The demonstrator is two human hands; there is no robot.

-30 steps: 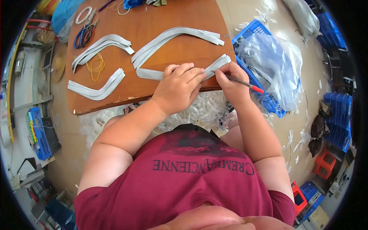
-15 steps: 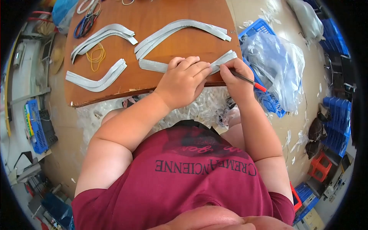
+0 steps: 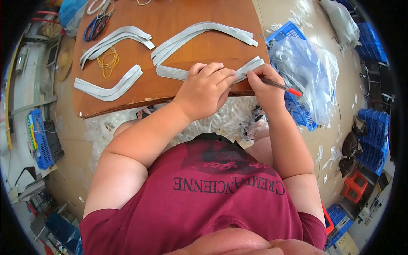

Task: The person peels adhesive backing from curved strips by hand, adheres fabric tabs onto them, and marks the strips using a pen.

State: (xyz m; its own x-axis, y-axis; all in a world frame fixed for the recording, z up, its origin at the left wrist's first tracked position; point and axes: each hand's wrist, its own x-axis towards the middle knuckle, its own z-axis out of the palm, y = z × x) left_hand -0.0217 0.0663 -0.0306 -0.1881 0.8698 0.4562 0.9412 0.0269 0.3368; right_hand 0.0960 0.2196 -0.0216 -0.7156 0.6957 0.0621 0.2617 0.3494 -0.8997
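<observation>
My left hand (image 3: 207, 89) lies palm down over a curved bundle of pale grey strips (image 3: 171, 73) near the table's front edge, its fingers laid across the middle and hiding that part. At the bundle's right end, my right hand (image 3: 267, 85) is closed around a dark pen (image 3: 273, 83) with a red end (image 3: 294, 92). The pen's tip is hidden by my fingers. Behind my hands rests another bundle of curved strips (image 3: 199, 29). Two more stand off to the left, one farther back (image 3: 117, 38) and one nearer (image 3: 111, 91).
Yellow rubber bands (image 3: 109, 63) and blue-handled scissors (image 3: 94, 29) lie on the brown table (image 3: 157, 92). Right of it, a blue crate (image 3: 289, 30) holds clear plastic bags (image 3: 306, 72). Pale scraps (image 3: 208, 119) are heaped below the front edge. A red stool (image 3: 355, 186) stands lower right.
My right hand has shifted slightly right, and the pen's red end has swung a little right and up. My left hand stays on the strips.
</observation>
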